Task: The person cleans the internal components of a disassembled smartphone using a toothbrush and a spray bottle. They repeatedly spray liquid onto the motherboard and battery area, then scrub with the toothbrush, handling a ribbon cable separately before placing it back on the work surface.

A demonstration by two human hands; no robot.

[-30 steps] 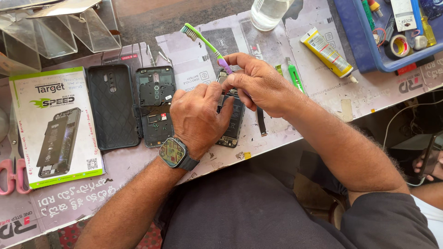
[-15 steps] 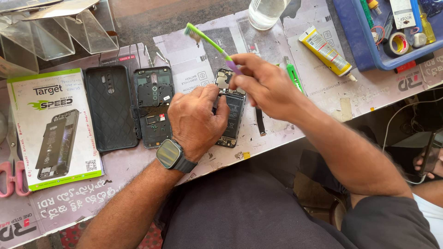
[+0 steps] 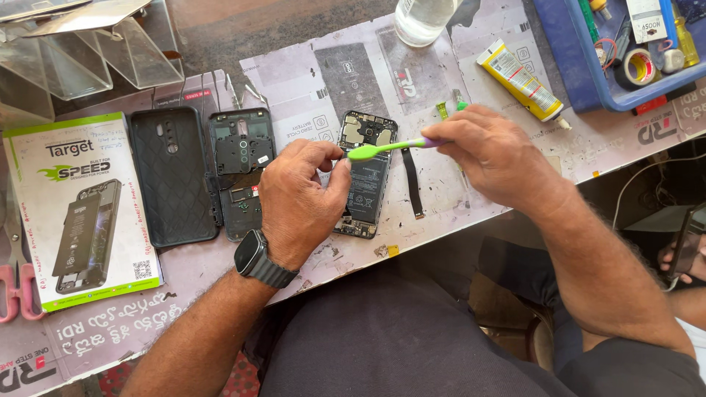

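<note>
An opened phone (image 3: 365, 175) lies flat near the front edge of the bench (image 3: 441, 213), its back off, showing a dark battery and a circuit board at its far end. The left hand (image 3: 300, 197), with a dark watch (image 3: 259, 259) on the wrist, rests on the phone's left side, fingers curled together and pressing on its edge. The right hand (image 3: 494, 153) holds a green toothbrush (image 3: 386, 149) with a purple grip; its fingers are clamped on the handle, and the brush head lies across the phone's upper part, close to the left thumb.

Just right of the phone lies a thin black strip (image 3: 413, 182). To its left lie a phone frame (image 3: 240, 170) with its inner parts showing, then a black textured case (image 3: 173, 175). Near the left edge lies a flat white and green box (image 3: 77, 209) picturing a phone part, with pink-handled scissors (image 3: 16, 283) beside it. At the far left corner stand clear plastic trays (image 3: 88, 48). Toward the far right lie a yellow glue tube (image 3: 521, 79) and a blue tray (image 3: 570, 62) holding a tape roll (image 3: 638, 68) and small tools. A clear bottle (image 3: 423, 18) stands at the far edge. Printed paper sheets cover the bench.
</note>
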